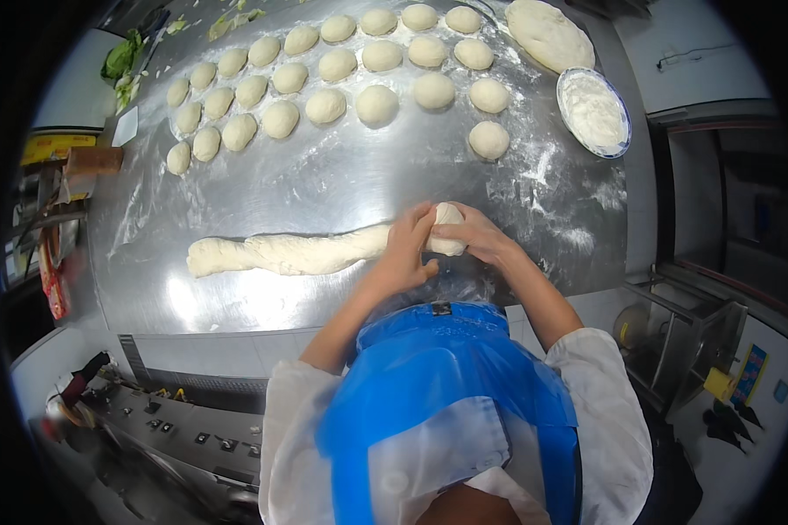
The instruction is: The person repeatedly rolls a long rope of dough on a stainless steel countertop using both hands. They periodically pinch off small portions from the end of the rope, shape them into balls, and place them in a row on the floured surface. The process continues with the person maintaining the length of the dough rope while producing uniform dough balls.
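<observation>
A long rope of dough (pixel 302 252) lies across the steel worktable in front of me. My left hand (pixel 408 246) wraps over its right end, fingers curled on the dough and thumb pointing toward me. Just to the right, a rounded lump of dough (pixel 448 230) bulges between my two hands. My right hand (pixel 476 233) grips this lump from the right, with the thumb across its front. Whether the lump is still joined to the rope is hidden by my left hand. Farther off, several round dough balls (pixel 377 104) sit in rows.
At the far right, a large mass of dough (pixel 551 36) lies beside a blue-rimmed bowl of flour (pixel 593 113). Loose flour streaks the steel worktable (pixel 302 184). Cabbage leaves (pixel 123 56) are at the far left. A stove (pixel 184 426) stands behind on the left, a metal rack (pixel 689 341) on the right.
</observation>
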Available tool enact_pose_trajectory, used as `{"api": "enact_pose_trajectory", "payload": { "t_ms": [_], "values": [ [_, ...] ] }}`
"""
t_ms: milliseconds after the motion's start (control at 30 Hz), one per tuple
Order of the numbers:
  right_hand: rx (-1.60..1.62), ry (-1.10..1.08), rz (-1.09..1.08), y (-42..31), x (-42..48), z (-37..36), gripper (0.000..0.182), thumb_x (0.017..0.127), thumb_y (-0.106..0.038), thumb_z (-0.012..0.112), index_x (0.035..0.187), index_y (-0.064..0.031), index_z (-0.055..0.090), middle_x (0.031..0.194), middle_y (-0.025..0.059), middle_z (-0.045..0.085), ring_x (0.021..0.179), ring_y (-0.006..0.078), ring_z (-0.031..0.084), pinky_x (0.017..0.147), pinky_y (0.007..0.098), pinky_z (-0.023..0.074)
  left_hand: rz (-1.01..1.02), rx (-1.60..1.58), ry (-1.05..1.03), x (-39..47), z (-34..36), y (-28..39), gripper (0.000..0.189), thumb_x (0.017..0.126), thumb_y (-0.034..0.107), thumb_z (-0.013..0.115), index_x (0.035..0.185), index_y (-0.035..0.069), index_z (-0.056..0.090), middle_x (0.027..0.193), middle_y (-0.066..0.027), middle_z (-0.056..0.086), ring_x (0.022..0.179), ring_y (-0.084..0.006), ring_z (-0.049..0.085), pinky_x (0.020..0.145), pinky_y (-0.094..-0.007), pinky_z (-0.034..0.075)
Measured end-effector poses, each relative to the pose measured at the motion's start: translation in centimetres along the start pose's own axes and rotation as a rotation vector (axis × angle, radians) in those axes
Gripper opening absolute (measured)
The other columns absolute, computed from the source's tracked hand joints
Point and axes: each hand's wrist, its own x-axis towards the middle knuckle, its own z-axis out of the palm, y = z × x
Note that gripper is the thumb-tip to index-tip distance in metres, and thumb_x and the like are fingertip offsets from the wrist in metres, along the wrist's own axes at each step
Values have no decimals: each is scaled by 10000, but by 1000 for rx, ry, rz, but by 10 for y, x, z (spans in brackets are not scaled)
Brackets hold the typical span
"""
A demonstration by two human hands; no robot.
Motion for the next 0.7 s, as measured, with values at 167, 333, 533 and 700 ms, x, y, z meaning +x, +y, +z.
{"api": "enact_pose_trajectory", "payload": {
  "t_ms": [167,333,533,700],
  "values": [
    [30,69,-8,11,4,4,550,808,-209,693,1245,34,464,1145,125,555,1029,199,562,878,316,475,-128,34,124,0,8,-8,647,647,49,722,1235,28,454,1194,-231,508,1084,-421,496,908,-456,421],
    [-224,191,-78,10,7,9,461,798,-232,691,1144,26,530,1051,101,590,953,160,572,835,298,475,-110,164,82,10,19,-16,540,656,22,693,1151,2,479,962,-228,600,897,-426,568,760,-478,450],
    [-256,271,-93,8,7,14,371,792,-192,674,1080,23,579,986,84,619,889,140,583,789,284,479,-116,378,141,11,28,-19,312,668,26,669,919,5,487,816,-206,569,769,-403,560,673,-479,441],
    [-130,173,-53,2,3,10,377,783,-164,680,1094,22,578,990,83,625,862,136,594,767,280,490,-61,551,140,19,24,-21,212,704,64,631,851,24,484,760,-181,548,729,-368,564,642,-452,449]
  ]
}}
